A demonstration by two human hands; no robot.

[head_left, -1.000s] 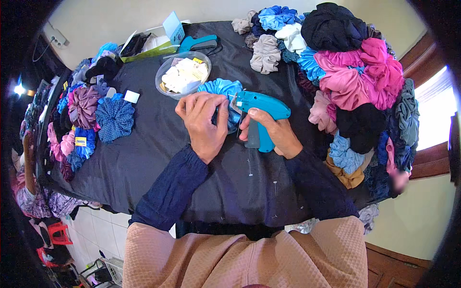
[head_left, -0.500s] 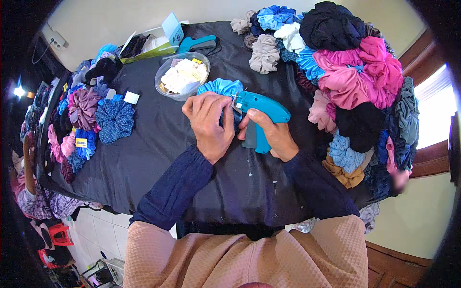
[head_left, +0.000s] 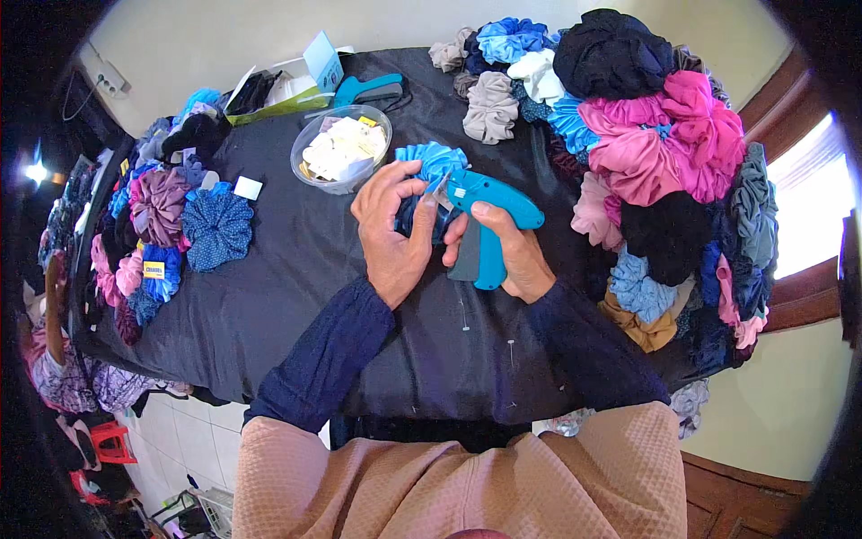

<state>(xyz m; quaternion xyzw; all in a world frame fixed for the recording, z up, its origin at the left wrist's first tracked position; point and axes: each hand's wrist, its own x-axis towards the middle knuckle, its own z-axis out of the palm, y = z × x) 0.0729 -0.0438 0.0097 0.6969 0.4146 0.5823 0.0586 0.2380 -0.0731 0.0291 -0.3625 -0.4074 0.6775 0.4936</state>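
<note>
Head view: a teal, hard-plastic tagging gun (head_left: pixel 498 202) is gripped in the closed right hand (head_left: pixel 521 256), its tip held close to a ruffled, light-blue cloth scrunchie (head_left: pixel 433 159). The scrunchie is held by the curled left hand (head_left: pixel 392 235) over the black-draped desk (head_left: pixel 296 310). Paper tags (head_left: pixel 344 145) are contained in a round, clear plastic tub (head_left: pixel 338 187) near the scrunchie.
</note>
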